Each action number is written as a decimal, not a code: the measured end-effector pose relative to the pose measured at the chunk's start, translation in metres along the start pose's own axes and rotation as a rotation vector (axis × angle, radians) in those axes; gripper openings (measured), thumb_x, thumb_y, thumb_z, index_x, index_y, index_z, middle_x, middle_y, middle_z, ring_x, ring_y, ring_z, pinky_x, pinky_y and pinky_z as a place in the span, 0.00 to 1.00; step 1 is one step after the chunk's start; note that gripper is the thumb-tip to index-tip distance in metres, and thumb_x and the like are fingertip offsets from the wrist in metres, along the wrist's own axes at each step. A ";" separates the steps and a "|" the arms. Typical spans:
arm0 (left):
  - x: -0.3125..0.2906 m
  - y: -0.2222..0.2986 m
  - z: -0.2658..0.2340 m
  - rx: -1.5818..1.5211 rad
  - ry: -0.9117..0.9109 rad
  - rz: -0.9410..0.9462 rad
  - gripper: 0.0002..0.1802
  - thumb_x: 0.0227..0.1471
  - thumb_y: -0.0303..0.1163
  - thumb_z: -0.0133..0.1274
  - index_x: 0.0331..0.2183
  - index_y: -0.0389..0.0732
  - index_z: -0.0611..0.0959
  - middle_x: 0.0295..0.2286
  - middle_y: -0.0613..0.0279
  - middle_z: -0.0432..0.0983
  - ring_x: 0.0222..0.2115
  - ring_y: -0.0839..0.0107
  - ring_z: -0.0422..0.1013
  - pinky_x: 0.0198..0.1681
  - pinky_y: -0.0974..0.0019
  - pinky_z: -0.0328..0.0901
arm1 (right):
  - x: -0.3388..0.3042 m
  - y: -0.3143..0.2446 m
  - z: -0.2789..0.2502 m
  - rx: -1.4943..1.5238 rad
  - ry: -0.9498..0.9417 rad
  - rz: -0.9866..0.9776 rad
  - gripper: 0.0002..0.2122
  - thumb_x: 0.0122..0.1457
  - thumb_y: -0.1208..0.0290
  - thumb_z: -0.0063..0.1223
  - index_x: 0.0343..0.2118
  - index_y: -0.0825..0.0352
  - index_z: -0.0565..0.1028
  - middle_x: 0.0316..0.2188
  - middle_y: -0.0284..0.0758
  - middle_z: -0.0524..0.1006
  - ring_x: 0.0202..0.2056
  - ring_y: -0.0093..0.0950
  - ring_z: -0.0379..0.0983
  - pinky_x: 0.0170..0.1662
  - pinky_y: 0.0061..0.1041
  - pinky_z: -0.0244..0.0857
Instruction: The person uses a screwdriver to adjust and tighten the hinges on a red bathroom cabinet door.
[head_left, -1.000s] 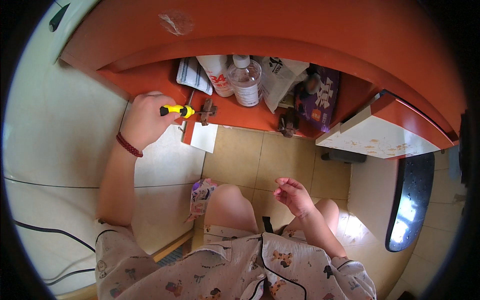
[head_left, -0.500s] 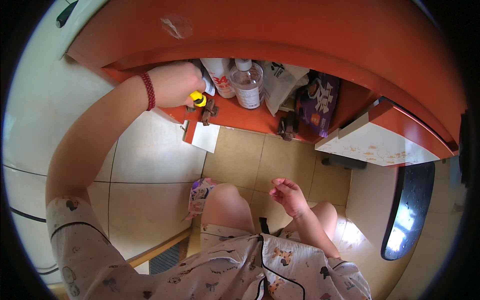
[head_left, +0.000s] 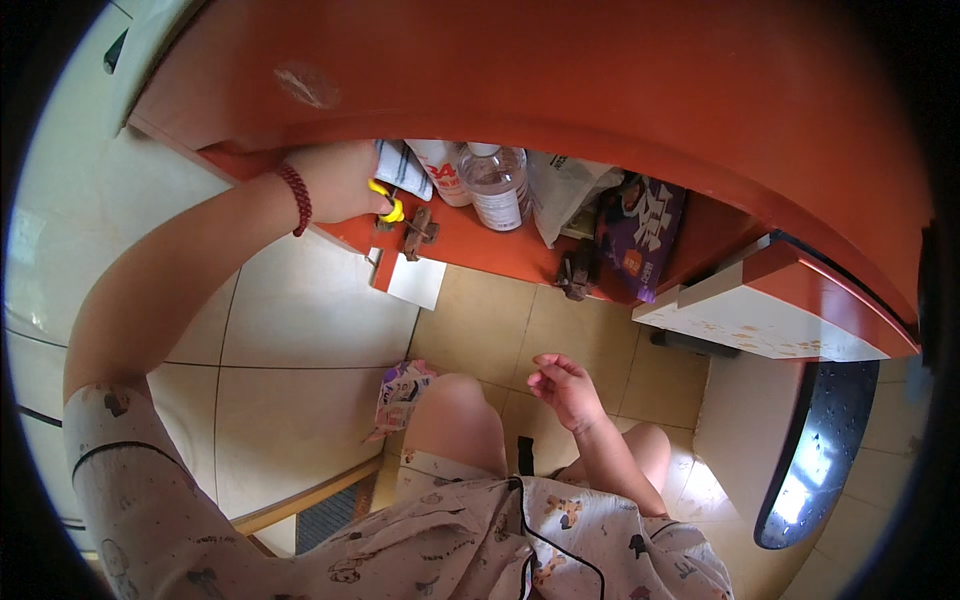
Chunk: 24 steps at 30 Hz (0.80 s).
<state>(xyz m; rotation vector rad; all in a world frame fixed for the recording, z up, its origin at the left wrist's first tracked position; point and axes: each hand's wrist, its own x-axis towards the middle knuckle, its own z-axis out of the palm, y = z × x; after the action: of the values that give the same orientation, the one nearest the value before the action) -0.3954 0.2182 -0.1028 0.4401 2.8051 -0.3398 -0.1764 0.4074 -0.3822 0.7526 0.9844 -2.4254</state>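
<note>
A red-orange cabinet (head_left: 600,90) spans the upper part of the view, its front face carrying a pale scuffed patch at upper left. Tan tiles (head_left: 560,330) cover the floor below its opening, and larger white tiles (head_left: 290,310) with thin dark joints fill the left side. On the right, a white door panel (head_left: 725,310) with red edging and a gold floral print stands out from the cabinet, and a glossy dark panel (head_left: 820,450) dotted with drops reflects bright light beneath it. A wooden rail (head_left: 310,495) crosses the lower left

The red shelf (head_left: 500,252) inside the opening bears, from right to left, a purple package (head_left: 650,235), a pale plastic bag (head_left: 560,190), a clear bottle (head_left: 495,190) with a white label, a white bottle (head_left: 443,172) with red print and a folded striped cloth (head_left: 403,170). A pink-and-purple packet (head_left: 402,392) lies beside the person's left knee

The left hand (head_left: 340,180), partly hidden at the cabinet's left end, is closed around a yellow-handled screwdriver (head_left: 396,210), just beside a brown hinge (head_left: 420,232) on the shelf's front edge; contact cannot be told. The right hand (head_left: 565,388) hangs above the knees, fingers narrowly curled; whether it pinches anything is too small to tell
</note>
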 end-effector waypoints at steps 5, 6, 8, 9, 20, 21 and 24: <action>0.023 -0.001 0.003 0.260 -0.161 0.484 0.16 0.42 0.32 0.59 0.33 0.30 0.78 0.33 0.45 0.72 0.34 0.55 0.70 0.38 0.60 0.66 | -0.007 -0.004 0.003 -0.006 0.025 -0.006 0.05 0.58 0.68 0.48 0.34 0.63 0.71 0.23 0.28 0.74 0.27 0.19 0.71 0.32 0.18 0.64; 0.027 -0.003 0.007 0.276 -0.135 0.575 0.16 0.43 0.32 0.58 0.33 0.30 0.78 0.33 0.45 0.72 0.34 0.56 0.71 0.37 0.61 0.66 | -0.009 -0.004 0.002 -0.003 0.027 -0.012 0.05 0.58 0.68 0.48 0.34 0.63 0.71 0.23 0.28 0.74 0.27 0.19 0.71 0.32 0.18 0.64; 0.024 0.004 0.003 0.297 -0.098 0.666 0.16 0.43 0.32 0.58 0.33 0.30 0.77 0.33 0.44 0.73 0.34 0.56 0.71 0.37 0.61 0.66 | -0.012 -0.006 0.000 -0.001 0.028 -0.028 0.05 0.58 0.68 0.48 0.34 0.63 0.71 0.23 0.28 0.74 0.27 0.19 0.71 0.32 0.18 0.64; 0.021 0.009 0.002 0.175 -0.120 0.435 0.17 0.42 0.33 0.59 0.33 0.30 0.77 0.33 0.45 0.73 0.33 0.56 0.71 0.37 0.62 0.66 | -0.014 -0.006 -0.001 0.003 0.038 -0.031 0.05 0.58 0.68 0.48 0.34 0.63 0.71 0.23 0.28 0.74 0.27 0.20 0.71 0.32 0.19 0.65; -0.020 0.016 0.009 0.134 0.205 0.165 0.14 0.36 0.39 0.60 0.23 0.39 0.82 0.23 0.49 0.75 0.27 0.55 0.72 0.33 0.57 0.67 | -0.031 -0.005 -0.019 0.047 0.107 -0.089 0.06 0.57 0.69 0.49 0.35 0.63 0.70 0.25 0.29 0.73 0.26 0.19 0.70 0.33 0.20 0.65; -0.028 0.018 0.012 0.180 0.220 0.204 0.14 0.37 0.40 0.59 0.26 0.40 0.82 0.24 0.49 0.75 0.28 0.56 0.72 0.33 0.56 0.67 | -0.033 0.000 -0.032 0.043 0.102 -0.131 0.06 0.57 0.71 0.49 0.37 0.63 0.70 0.26 0.28 0.72 0.25 0.19 0.69 0.33 0.21 0.65; -0.058 -0.006 0.053 0.131 0.482 0.250 0.15 0.39 0.41 0.58 0.29 0.42 0.81 0.22 0.51 0.74 0.24 0.55 0.71 0.30 0.54 0.66 | -0.043 -0.003 -0.058 -0.119 0.070 -0.218 0.16 0.55 0.80 0.46 0.47 0.68 0.64 0.29 0.33 0.73 0.25 0.22 0.70 0.34 0.23 0.68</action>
<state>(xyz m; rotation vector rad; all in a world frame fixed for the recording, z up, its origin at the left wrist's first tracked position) -0.3321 0.1832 -0.1338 1.0123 3.1399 -0.4087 -0.1261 0.4586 -0.3891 0.7257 1.2870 -2.5087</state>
